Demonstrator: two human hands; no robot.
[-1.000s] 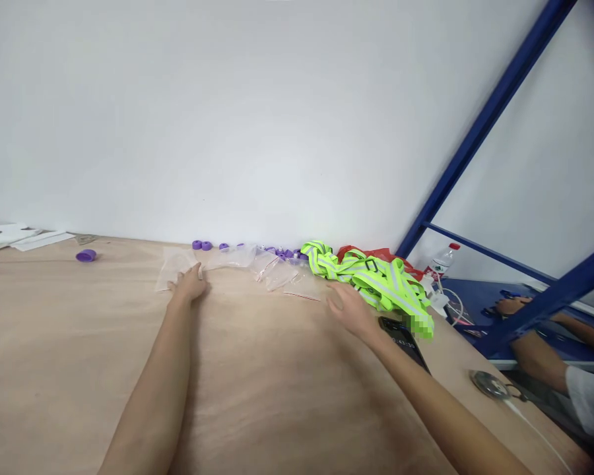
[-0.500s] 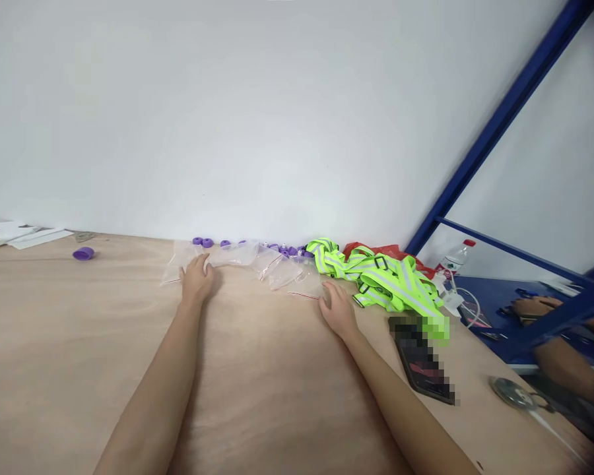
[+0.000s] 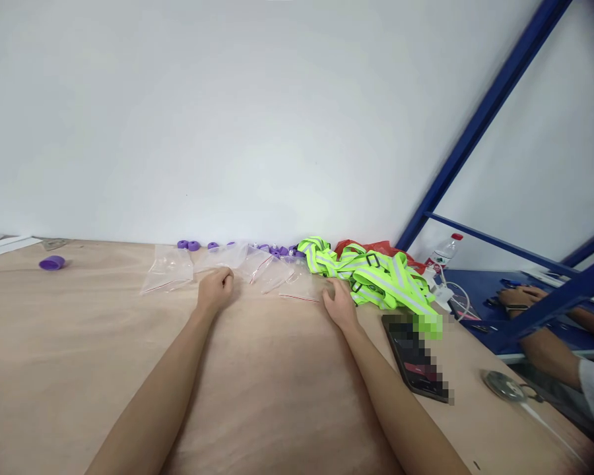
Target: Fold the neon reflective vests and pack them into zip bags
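Observation:
My left hand rests on the wooden table with its fingers curled into a loose fist, and nothing shows in it. Clear zip bags lie flat around it: one zip bag to its left, another just beyond its knuckles. My right hand lies beside the green reflective straps, thumb and fingers apart, holding nothing. Its thumb is near the red-edged zip bag. Behind the bags, several small purple pieces line the wall.
A phone lies right of my right arm, with a round glassy object farther right. A purple cup-shaped piece and white strips are at far left. A bottle stands behind the straps. Another person's hands are beyond the blue frame.
My left hand has moved right, off the left bag, and its fingers have curled in. My right hand stays almost in place. The camera view has turned slightly right.

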